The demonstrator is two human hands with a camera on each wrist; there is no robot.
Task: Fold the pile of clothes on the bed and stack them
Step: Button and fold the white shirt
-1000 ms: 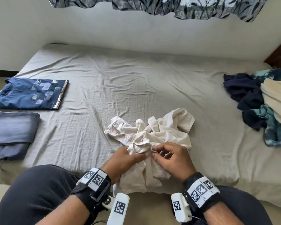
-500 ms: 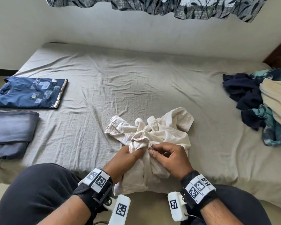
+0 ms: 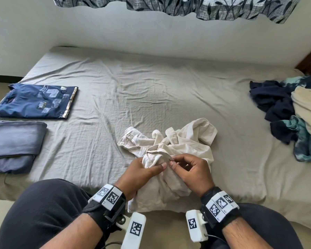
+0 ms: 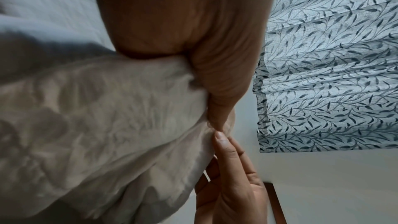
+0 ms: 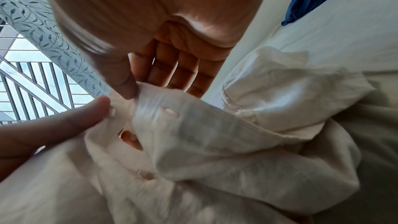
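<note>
A crumpled cream button-up shirt (image 3: pixel 180 144) lies at the near edge of the bed, part of it hanging over the side. My left hand (image 3: pixel 142 172) grips a bunch of its fabric (image 4: pixel 107 117) near the button strip. My right hand (image 3: pixel 188 169) pinches the shirt's placket (image 5: pixel 172 113) between thumb and forefinger, right beside the left thumb. A button and buttonholes show in the right wrist view. An unfolded pile of dark blue, teal and beige clothes (image 3: pixel 291 112) sits at the right.
A folded navy printed T-shirt (image 3: pixel 38 101) and a folded grey-blue garment (image 3: pixel 13 142) lie at the bed's left edge. The grey sheet (image 3: pixel 151 90) spreads wide between them and the pile. My knees are against the bed's near side; a leaf-print curtain (image 3: pixel 187 4) hangs above.
Both hands have lifted slightly and drawn the shirt's button strip up between them; the pinch points sit closer together. The rest of the bed is unchanged.
</note>
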